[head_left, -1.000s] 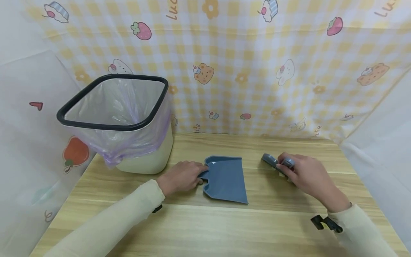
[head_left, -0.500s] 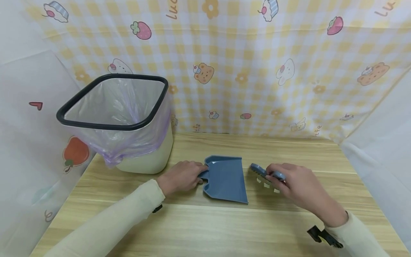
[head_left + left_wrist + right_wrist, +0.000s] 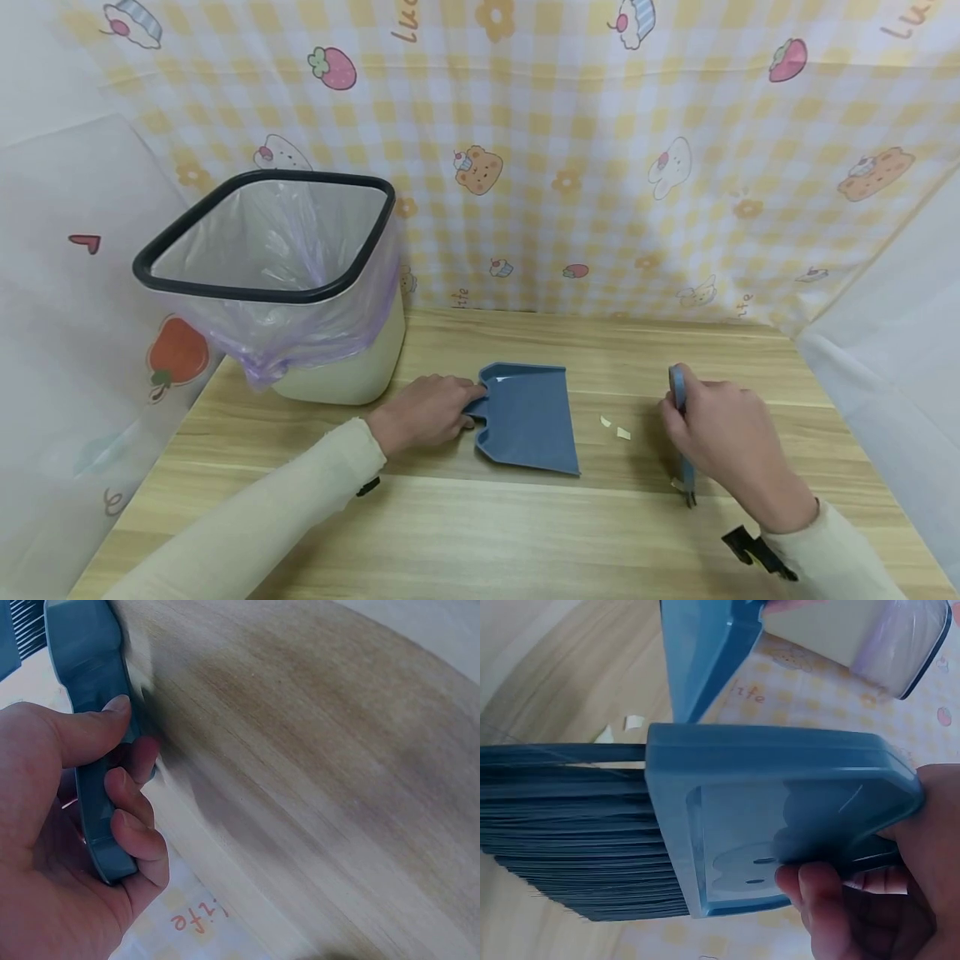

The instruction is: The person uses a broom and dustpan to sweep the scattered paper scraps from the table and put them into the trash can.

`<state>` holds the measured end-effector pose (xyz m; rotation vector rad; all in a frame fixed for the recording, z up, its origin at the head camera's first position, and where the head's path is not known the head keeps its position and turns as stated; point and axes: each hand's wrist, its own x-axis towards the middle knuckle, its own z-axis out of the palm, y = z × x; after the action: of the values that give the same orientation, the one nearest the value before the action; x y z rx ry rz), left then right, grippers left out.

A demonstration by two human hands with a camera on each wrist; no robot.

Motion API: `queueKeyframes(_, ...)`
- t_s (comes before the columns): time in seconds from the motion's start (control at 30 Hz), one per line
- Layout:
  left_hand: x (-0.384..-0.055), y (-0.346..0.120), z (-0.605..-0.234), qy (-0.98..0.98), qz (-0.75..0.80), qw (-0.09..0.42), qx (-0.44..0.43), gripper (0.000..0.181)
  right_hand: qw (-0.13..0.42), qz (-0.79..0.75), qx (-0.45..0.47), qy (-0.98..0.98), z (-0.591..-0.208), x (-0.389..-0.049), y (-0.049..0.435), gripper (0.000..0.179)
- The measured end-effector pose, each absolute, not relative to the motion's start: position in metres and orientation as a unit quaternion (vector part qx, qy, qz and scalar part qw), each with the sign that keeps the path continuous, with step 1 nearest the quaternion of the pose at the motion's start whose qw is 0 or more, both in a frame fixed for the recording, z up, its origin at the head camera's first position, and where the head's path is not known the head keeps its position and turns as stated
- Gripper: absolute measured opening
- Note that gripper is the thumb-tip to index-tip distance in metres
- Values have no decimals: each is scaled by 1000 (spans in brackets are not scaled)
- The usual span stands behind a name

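Note:
My left hand grips the handle of a blue-grey dustpan that lies on the table, its wide lip facing right. In the left wrist view, thumb and fingers wrap round that handle. To the right, my right hand holds a matching small hand brush by its handle, the brush seen edge-on in the head view. Its dark bristles fill the left of the right wrist view. Two pale scraps lie between dustpan lip and brush; another scrap shows beside the brush's near end.
A cream trash bin with a black rim and a purple-tinted bag liner stands at the table's back left, behind my left forearm. A yellow checked cloth hangs along the back edge of the wooden table.
The brush first moved left and nearer with scraps below it, then swung back right and turned edge-on. Two scraps now show uncovered near the dustpan. My left hand and the dustpan stay put.

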<state>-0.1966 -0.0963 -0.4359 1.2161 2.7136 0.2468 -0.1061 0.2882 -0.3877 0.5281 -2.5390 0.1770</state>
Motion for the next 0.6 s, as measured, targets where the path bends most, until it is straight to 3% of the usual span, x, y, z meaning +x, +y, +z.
queueKeyframes(0.37,-198,-96,-436,906,83,75,408,41,233,114,176,-950,-392,-126,278,31)
queueKeyframes(0.6,-196,-95,-436,907,81,78,405,39,252,165,177,-937,-386,-138,268,10)
